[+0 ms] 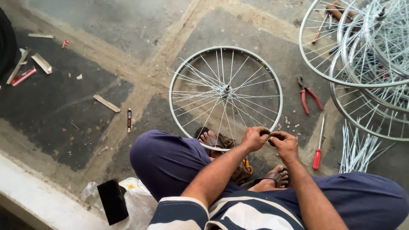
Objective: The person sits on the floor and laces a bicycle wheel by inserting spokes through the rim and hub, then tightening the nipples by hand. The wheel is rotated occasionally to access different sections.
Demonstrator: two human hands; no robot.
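Two hands meet at the near edge of a silver bike wheel (226,91) that lies flat on the floor (128,25). The left hand (254,138) is curled tight, with its fingers pinching the rim. The right hand (284,145) is just beside it, and its fingers are pinched narrow on something very small at the rim. What that small thing is cannot be told. The two hands almost touch.

One foot in a brown sandal (213,139) sits under the near part of the wheel. The other sandal foot (272,176) is nearer, below the hands.

Right of the hands, small metal rings (289,123) lie loose on the floor. Red-handled pliers (309,97) lie just past them, farther off. A screwdriver with a red handle (318,149) lies near the right hand. A bunch of loose thin spokes (358,149) lies on the right. More silver wheels (362,47) are stacked at the far right.

At the near left, a white plastic bag (136,200) sits on the floor with a flat black thing (113,200) lying on it. What is in the bag cannot be seen. Bits of card (40,62) lie at the far left.
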